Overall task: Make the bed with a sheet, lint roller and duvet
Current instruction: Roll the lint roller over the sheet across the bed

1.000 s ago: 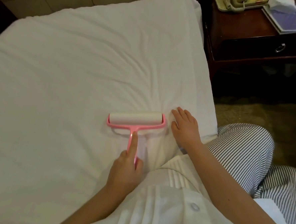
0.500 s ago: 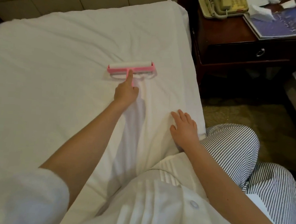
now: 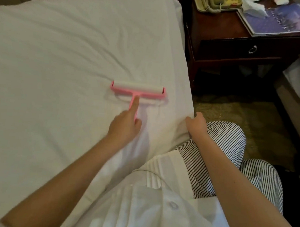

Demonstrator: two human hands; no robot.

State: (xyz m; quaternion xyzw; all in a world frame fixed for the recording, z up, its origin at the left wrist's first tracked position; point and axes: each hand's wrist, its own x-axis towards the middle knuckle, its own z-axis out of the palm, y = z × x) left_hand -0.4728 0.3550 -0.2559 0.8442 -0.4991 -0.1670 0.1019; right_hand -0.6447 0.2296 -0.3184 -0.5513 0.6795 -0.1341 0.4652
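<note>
Gripping roller (image 3: 138, 90) mid-frame in left hand (image 3: 125, 126), clutching sheet (image 3: 61, 55) edge at right with right hand (image 3: 196, 125), wide sheet free upper left.

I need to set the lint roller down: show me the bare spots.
Bare sheet spreads left of and beyond the lint roller. The nightstand is crowded: telephone, tissue and magazine fill its top, except a strip between telephone and front edge.

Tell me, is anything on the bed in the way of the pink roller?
Nothing visible is. Ahead of the pink plastic lint roller, which the left hand holds, lies only wrinkled white bed sheet.
</note>
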